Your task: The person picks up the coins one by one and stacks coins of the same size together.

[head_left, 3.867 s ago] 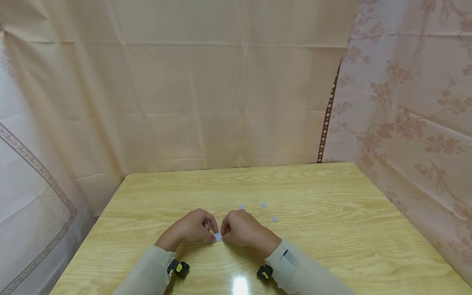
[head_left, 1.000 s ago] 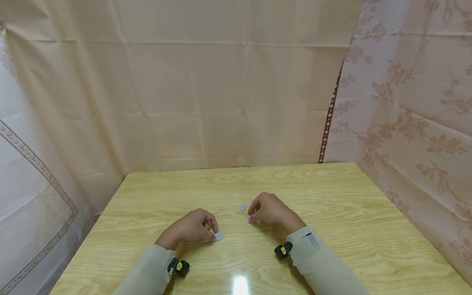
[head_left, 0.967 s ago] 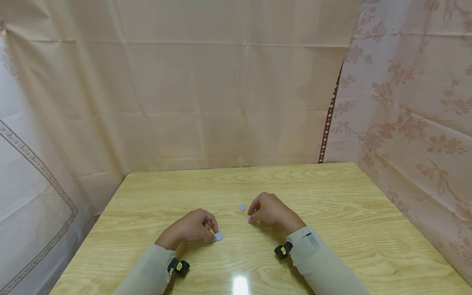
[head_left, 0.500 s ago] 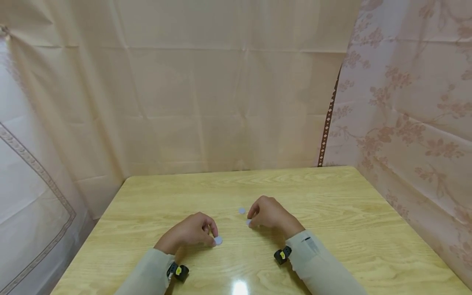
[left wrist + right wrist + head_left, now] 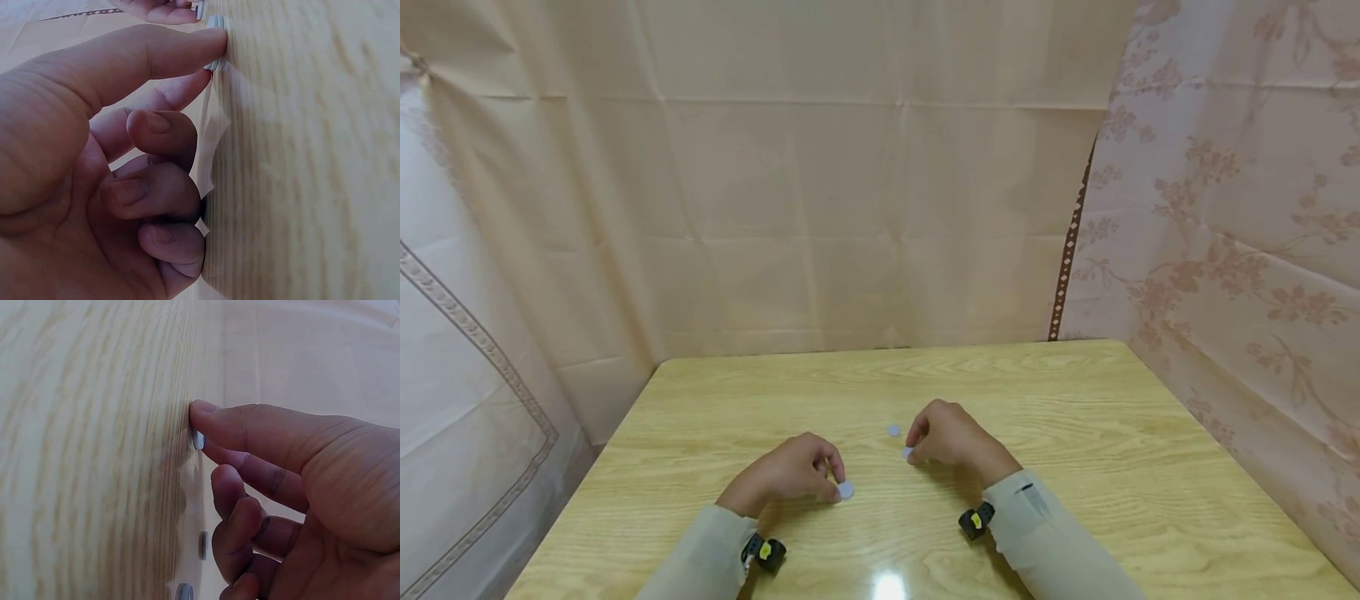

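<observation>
Coin [image 5: 907,452] pinched at the table [image 5: 1150,433] by the right hand [image 5: 951,435]; left hand [image 5: 786,471] grips its own coin [image 5: 846,490] (lift vertically, steadily).

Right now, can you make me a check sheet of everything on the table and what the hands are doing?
Surface: wooden table, glossy, with a light glare near the front edge.
Job's things: small grey discs. One disc is at the left fingertips, one at the right fingertips, and a loose disc lies just beyond them.
Clutter: nothing seen.
Hands: left hand pinches its disc against the table; right hand pinches its disc, seen on edge in the right wrist view.
Cables: nothing seen; a small black and yellow device sits at each wrist.
Surroundings: beige cloth behind, flowered cloth on the right.
</observation>
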Action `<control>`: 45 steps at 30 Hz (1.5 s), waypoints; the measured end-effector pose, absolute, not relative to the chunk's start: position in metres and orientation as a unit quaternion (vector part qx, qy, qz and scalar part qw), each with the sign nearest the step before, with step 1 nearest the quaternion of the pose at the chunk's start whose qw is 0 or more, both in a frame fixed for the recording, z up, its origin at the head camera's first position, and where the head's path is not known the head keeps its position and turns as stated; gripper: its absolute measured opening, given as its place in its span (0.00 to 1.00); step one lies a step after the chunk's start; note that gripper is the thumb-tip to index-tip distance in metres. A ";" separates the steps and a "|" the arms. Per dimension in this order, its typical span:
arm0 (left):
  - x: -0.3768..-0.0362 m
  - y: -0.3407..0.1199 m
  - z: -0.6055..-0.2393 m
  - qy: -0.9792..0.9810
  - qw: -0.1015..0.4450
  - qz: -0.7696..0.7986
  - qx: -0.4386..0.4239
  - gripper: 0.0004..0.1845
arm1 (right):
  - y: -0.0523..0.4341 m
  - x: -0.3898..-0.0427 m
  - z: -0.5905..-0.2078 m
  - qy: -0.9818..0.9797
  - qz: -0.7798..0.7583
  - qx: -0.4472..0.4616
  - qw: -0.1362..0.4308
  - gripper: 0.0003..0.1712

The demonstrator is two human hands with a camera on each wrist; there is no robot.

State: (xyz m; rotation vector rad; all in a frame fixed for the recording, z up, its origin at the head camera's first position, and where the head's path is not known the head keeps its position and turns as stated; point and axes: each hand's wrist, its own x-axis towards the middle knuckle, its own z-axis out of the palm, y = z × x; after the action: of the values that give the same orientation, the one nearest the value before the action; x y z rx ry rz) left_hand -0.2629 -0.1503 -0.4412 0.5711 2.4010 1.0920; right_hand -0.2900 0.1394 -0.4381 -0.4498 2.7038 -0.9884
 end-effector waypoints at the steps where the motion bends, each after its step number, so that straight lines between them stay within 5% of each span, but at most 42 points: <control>1: -0.263 -0.150 -0.441 0.868 0.220 0.395 0.206 0.09 | 0.139 -0.290 -0.438 0.922 -0.337 -0.153 0.113 0.08; 21: -0.264 -0.151 -0.443 0.868 0.220 0.393 0.208 0.09 | 0.130 -0.282 -0.433 0.946 -0.268 -0.169 0.063 0.10; 45: -0.263 -0.150 -0.441 0.864 0.224 0.399 0.209 0.08 | 0.138 -0.289 -0.435 0.932 -0.305 -0.166 0.099 0.07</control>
State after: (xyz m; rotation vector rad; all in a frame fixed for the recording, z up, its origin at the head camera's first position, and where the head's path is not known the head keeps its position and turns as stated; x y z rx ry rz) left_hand -0.2632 -0.1503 -0.4410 0.5779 2.3849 1.1026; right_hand -0.2887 0.1383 -0.4346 -0.4921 2.7574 -0.9013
